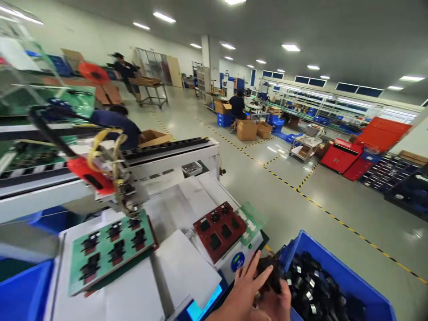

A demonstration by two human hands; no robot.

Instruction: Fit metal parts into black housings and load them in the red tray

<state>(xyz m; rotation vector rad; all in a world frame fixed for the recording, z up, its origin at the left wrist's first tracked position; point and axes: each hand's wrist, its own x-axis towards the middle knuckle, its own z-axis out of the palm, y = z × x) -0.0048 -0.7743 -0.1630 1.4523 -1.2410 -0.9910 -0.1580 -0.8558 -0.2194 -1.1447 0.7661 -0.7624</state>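
Observation:
In the head view, both hands are at the lower right, in front of a blue bin. My left hand [245, 285] reaches up with its fingers stretched along a black plastic part [272, 269], touching its near side. My right hand [283, 296] curls round the same part from the right, partly hidden behind the left. The part's exact kind is hard to make out. Many similar black parts [312, 283] with white labels fill the blue bin [351, 272]. Left of my hands, a dark red fixture board [219, 252] has black pieces in some of its recesses.
A green fixture board [78, 249] carrying several black parts lies under a machine head with a red cover [88, 174]. A white gantry beam [200, 154] crosses behind the white machine top [189, 263]. Another person [117, 125] bends beyond it. A second blue bin [26, 290] stands left.

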